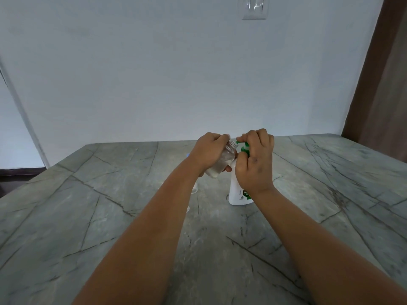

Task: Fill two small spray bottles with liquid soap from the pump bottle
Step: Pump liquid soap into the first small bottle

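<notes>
Grey veined stone worktop [110, 194]: left hand [208, 151] grips tilted small clear plastic spray bottle [222, 160], right hand [255, 159] clamps white green-topped pump bottle [239, 195]. Nozzle-mouth misalignment likely spills soap.

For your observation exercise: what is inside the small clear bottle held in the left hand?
The small clear bottle is tilted, with its open neck at the green pump nozzle. Whitish liquid sits in its lower end. The left hand covers part of it, so the exact level is unclear.
</notes>
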{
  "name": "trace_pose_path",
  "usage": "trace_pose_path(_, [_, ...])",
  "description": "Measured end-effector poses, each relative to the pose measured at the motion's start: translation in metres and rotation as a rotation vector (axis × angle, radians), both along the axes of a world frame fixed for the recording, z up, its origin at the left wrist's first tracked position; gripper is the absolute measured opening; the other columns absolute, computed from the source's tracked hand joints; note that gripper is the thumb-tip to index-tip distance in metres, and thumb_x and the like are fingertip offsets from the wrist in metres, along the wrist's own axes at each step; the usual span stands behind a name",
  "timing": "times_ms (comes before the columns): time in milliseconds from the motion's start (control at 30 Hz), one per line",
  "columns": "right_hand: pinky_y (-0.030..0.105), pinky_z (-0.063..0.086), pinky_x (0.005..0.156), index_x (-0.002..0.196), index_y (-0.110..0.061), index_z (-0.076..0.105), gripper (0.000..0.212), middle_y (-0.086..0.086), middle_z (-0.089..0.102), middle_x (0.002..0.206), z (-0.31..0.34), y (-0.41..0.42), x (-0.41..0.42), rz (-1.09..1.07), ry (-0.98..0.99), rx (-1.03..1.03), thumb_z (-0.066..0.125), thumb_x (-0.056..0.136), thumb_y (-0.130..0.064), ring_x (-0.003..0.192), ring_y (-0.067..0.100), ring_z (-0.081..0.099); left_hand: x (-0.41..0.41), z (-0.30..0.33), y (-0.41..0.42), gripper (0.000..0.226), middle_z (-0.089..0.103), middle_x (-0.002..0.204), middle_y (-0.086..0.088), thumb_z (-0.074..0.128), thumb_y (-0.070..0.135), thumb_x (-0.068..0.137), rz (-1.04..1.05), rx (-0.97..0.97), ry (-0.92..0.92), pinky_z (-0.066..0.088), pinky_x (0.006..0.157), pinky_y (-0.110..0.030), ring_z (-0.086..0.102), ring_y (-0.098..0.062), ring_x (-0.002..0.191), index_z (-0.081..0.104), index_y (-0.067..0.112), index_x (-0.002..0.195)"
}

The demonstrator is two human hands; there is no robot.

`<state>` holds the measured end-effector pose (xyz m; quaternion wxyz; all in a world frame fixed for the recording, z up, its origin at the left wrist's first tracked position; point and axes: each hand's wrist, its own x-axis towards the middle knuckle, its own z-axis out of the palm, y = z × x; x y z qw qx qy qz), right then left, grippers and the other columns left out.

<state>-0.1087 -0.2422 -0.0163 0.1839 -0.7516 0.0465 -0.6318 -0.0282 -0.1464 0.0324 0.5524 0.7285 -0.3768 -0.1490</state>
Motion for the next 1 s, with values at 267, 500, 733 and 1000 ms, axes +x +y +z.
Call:
trace_pose_path(267, [0.033,0.041,0.076,0.097,-0.001,0.058,0.037,0.009,0.051,0.101,-0.0002,0.0005,-0.0034,0.018,0.001,0.0,0.033,0.071,-0.011,0.092,0.024,0.044,0.0042,-0.0026,-0.0039,0.043,0.075,0.092,-0.019,0.045,0.034,0.101,0.03,0.014,-0.045,0.057,0.065,-0.041,0.071,-0.045,0.078,0.068,-0.001,0.091])
trace_pose_path(500, [0.041,0.043,0.07,0.087,-0.003,0.056,0.027,-0.004,0.044,0.094,0.0011,-0.0025,0.0002,0.016,-0.034,-0.019,0.037,0.069,-0.003,0.087,0.017,0.039,0.0011,-0.0006,-0.0007,0.044,0.075,0.08,-0.013,0.045,0.03,0.102,-0.008,0.006,0.006,0.054,0.056,-0.035,0.07,-0.036,0.057,0.064,-0.008,0.094])
trace_pose_path(733, [0.036,0.041,0.076,0.095,-0.001,0.057,0.036,0.009,0.051,0.1,-0.0015,0.0,-0.0026,0.02,-0.016,-0.01,0.033,0.07,-0.01,0.09,0.025,0.045,0.0021,-0.0017,-0.0019,0.042,0.076,0.09,-0.016,0.045,0.033,0.103,0.013,0.009,-0.017,0.055,0.057,-0.035,0.072,-0.039,0.063,0.066,-0.003,0.095])
trace_pose_path(1000, [0.028,0.037,0.074,0.088,-0.004,0.056,0.029,-0.004,0.045,0.096,0.0006,-0.0029,0.0,0.027,-0.033,0.0,0.034,0.069,-0.007,0.088,0.018,0.04,-0.0011,-0.0005,-0.0003,0.042,0.075,0.078,-0.009,0.045,0.03,0.103,-0.009,0.001,0.005,0.053,0.053,-0.032,0.07,-0.034,0.056,0.065,-0.005,0.093])
